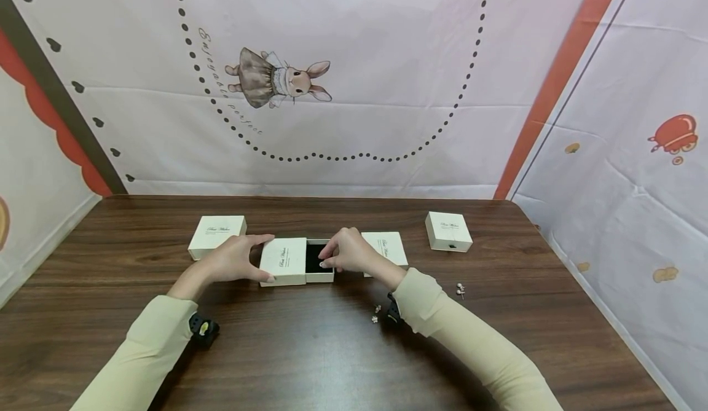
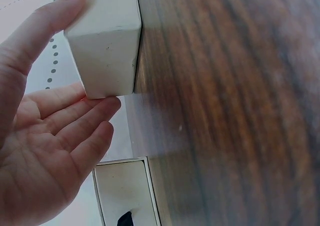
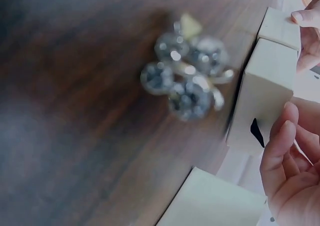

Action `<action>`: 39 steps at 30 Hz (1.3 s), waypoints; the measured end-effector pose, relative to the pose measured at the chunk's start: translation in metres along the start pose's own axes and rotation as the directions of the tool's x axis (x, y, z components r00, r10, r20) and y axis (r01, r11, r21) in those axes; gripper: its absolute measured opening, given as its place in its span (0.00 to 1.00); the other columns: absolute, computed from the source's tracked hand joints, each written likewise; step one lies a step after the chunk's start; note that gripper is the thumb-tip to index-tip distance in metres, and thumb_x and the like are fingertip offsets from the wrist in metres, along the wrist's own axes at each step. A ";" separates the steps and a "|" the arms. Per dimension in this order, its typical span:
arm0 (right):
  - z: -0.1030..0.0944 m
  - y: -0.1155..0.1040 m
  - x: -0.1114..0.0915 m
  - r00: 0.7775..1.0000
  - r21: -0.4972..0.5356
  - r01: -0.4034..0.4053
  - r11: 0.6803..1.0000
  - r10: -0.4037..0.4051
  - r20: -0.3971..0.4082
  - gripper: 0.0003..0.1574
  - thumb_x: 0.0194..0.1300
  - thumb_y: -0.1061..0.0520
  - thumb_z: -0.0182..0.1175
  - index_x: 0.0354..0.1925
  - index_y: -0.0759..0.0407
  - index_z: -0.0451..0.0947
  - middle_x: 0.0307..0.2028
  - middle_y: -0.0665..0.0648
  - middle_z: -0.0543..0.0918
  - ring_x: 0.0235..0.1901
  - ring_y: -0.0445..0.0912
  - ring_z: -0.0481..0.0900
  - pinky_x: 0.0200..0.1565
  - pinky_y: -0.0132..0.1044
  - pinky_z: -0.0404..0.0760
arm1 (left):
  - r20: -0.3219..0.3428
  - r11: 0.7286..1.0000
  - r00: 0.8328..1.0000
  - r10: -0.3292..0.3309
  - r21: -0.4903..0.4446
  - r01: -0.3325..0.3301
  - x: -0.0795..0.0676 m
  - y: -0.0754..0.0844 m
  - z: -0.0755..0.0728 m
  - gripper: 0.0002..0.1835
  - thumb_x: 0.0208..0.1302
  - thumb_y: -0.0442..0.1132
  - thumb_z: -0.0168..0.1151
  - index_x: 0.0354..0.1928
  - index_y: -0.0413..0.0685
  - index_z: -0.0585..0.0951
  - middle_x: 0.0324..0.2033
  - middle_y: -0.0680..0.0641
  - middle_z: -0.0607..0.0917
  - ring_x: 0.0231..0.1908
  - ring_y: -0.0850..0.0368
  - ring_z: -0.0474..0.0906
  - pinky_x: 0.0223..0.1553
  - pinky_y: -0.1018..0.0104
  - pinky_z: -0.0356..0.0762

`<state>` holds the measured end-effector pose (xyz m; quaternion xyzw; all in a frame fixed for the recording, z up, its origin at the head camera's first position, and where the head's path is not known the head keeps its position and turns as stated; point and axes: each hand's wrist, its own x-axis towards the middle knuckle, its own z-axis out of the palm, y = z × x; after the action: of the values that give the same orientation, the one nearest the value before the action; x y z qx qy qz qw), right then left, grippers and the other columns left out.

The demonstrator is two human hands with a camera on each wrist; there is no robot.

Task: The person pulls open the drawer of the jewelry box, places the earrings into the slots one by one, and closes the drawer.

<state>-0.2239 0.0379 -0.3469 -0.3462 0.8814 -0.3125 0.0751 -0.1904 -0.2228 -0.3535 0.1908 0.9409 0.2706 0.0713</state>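
A white gift box (image 1: 283,261) with printed script lies on the table, its drawer (image 1: 319,277) slid partway out to the right and dark inside. My left hand (image 1: 235,258) holds the box's sleeve, thumb at the near side and fingers at the far side. The left wrist view shows the sleeve's plain end (image 2: 107,61) beside the fingers. My right hand (image 1: 350,252) has its thumb and forefinger close together at the open drawer; a pale speck shows at the tips, but whether they pinch anything is unclear. A black pull tab (image 3: 256,132) sticks out of the drawer's front.
Other white boxes stand around: one back left (image 1: 217,234), one behind the right wrist (image 1: 386,248), one back right (image 1: 449,231). Small sparkling earrings (image 1: 375,319) lie near the right wrist, and more small jewellery (image 1: 460,290) lies farther right. A printed cloth hangs behind the table.
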 end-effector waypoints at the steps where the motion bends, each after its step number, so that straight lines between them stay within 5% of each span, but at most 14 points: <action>1: 0.000 0.000 0.000 1.000 -0.015 0.003 1.000 -0.003 0.000 0.04 0.52 0.63 0.66 0.31 0.61 0.85 0.21 0.53 0.84 0.11 0.41 0.76 0.26 0.25 0.75 | 0.000 1.000 1.000 -0.001 0.001 0.001 0.000 0.000 0.000 0.50 0.39 0.56 0.73 0.62 0.35 0.65 0.57 0.34 0.71 0.55 0.41 0.70 0.50 0.48 0.70; 14: 0.002 -0.003 0.003 0.999 -0.097 0.034 0.995 -0.033 0.017 0.03 0.53 0.64 0.64 0.28 0.60 0.86 0.21 0.52 0.84 0.09 0.34 0.71 0.21 0.24 0.72 | 0.002 1.000 1.000 -0.003 0.006 0.003 0.001 -0.001 0.000 0.50 0.40 0.56 0.73 0.63 0.36 0.65 0.57 0.34 0.71 0.56 0.41 0.69 0.50 0.48 0.70; 22: -0.004 0.004 -0.001 0.995 0.079 -0.066 0.995 0.072 -0.068 0.07 0.53 0.63 0.65 0.34 0.64 0.84 0.25 0.56 0.85 0.18 0.45 0.80 0.20 0.28 0.75 | 0.006 1.000 1.000 -0.003 0.009 0.003 0.001 0.000 0.001 0.50 0.40 0.56 0.72 0.63 0.36 0.65 0.57 0.34 0.71 0.55 0.41 0.69 0.50 0.48 0.70; 28: -0.010 0.009 -0.004 0.981 0.076 -0.131 0.988 0.140 -0.131 0.11 0.51 0.62 0.67 0.36 0.63 0.83 0.29 0.55 0.85 0.25 0.40 0.81 0.25 0.28 0.76 | 0.004 1.000 1.000 -0.004 0.015 0.004 0.002 -0.001 0.000 0.50 0.39 0.57 0.72 0.63 0.36 0.66 0.57 0.35 0.71 0.55 0.42 0.69 0.50 0.48 0.70; 39: -0.012 0.011 -0.008 0.959 0.254 -0.268 0.929 0.284 -0.026 0.18 0.49 0.67 0.66 0.42 0.67 0.81 0.34 0.60 0.85 0.23 0.49 0.83 0.27 0.33 0.80 | 0.005 1.000 1.000 -0.003 0.021 0.003 0.001 0.001 -0.001 0.49 0.40 0.56 0.73 0.62 0.35 0.66 0.57 0.34 0.71 0.53 0.45 0.71 0.48 0.50 0.71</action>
<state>-0.2283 0.0561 -0.3448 -0.1968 0.8771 -0.4172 0.1337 -0.1913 -0.2219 -0.3523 0.1908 0.9438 0.2599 0.0721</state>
